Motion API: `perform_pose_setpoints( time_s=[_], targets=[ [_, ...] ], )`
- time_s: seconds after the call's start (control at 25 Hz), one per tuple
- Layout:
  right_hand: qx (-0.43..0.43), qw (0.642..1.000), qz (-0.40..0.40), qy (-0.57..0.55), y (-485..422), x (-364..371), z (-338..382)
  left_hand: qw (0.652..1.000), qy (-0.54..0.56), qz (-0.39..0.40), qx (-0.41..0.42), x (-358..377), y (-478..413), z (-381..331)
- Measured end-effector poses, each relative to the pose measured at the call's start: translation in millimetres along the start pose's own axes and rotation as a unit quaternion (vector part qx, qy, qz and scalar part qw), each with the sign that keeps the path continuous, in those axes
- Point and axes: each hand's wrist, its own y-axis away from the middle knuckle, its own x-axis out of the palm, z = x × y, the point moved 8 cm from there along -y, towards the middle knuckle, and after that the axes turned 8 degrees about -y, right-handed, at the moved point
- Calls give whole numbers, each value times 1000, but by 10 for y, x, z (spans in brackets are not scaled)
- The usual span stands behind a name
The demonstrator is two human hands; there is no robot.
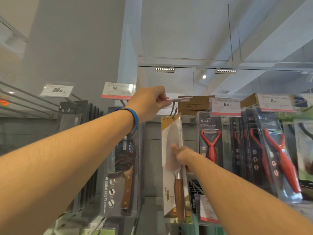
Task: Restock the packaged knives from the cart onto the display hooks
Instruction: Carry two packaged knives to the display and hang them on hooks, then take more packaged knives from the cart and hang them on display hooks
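The left hand (149, 102), wearing a blue wristband (134, 117), is reaching up and pinching a clear plastic price label (181, 99) at the tip of a grey metal display hook (173, 110), tilting it up. The white-and-yellow carded knife package with a wooden handle (170, 131) is hanging from that hook, its long axis running vertically with the blade up and the handle pointing down. The right hand (183, 154) is gripping the package's right edge at mid-height, thumb lying across the front. A dark packaged knife (122, 175) is hanging to the left and red peelers (210, 143) to the right.
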Motion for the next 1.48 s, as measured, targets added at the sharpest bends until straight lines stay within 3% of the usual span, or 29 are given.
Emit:
perform_pose_setpoints(
  time_s=[0.12,0.24,0.36,0.44,0.6,0.76,0.92,1.04,1.16,1.32,1.48],
  targets=[
    [-73,988,-36,128,-30,-107,30,999,-49,-3,6,25,87,-22],
    [-83,983,-60,154,43,-242,-74,997,-69,-41,-16,77,250,-13],
    [-166,968,-168,86,338,-539,-89,997,6,-56,-46,256,571,-8],
    [-270,946,-179,31,654,-663,-18,988,87,-58,-116,402,783,21],
    [-330,919,-5,-217,1262,-687,-205,912,251,-136,-296,389,1526,188],
    [-297,880,92,-358,1849,-424,-755,888,258,-68,-374,411,2756,130],
    [-213,864,250,-383,2627,860,-1418,842,196,-12,-503,271,4325,90],
    [-119,836,404,-351,3473,1923,-2072,779,108,37,-617,-97,5813,-137],
    [-27,796,533,-286,4269,2776,-2759,678,26,60,-732,-670,7349,-665],
    [-27,729,660,-182,5344,3514,-3228,534,-75,6,-842,-1540,8774,-1591],
    [-35,671,734,-102,6143,3930,-3531,439,-104,-72,-890,-1988,9590,-2334]
  ],
)
